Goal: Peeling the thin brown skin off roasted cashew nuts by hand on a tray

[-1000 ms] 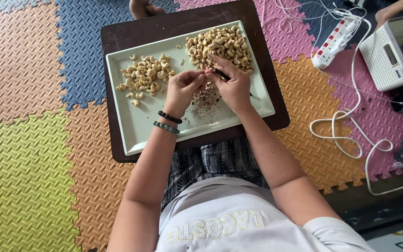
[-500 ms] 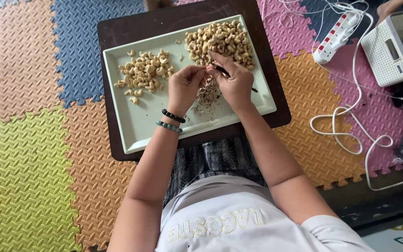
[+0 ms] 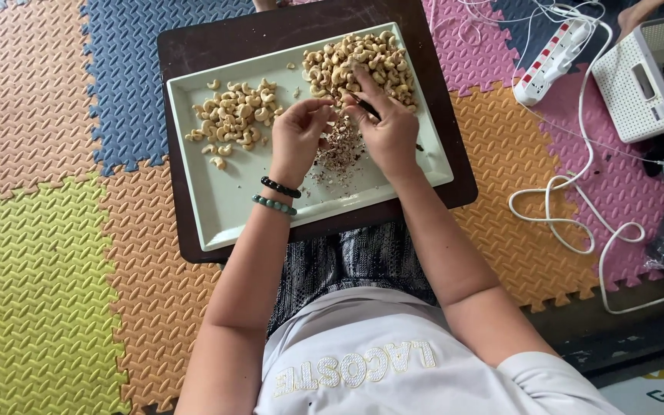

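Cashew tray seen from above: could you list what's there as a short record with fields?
Tray: pale rectangular tray on a dark board
Left pile: cashews
Right pile: larger heap of cashews
Middle: reddish-brown skin scraps
Left hand: pinching something small, hidden by fingers
Right hand: holds a thin dark tool
Floor: coloured foam mats

One tray, two nut heaps, one husk pile, two bead bracelets, one power strip.
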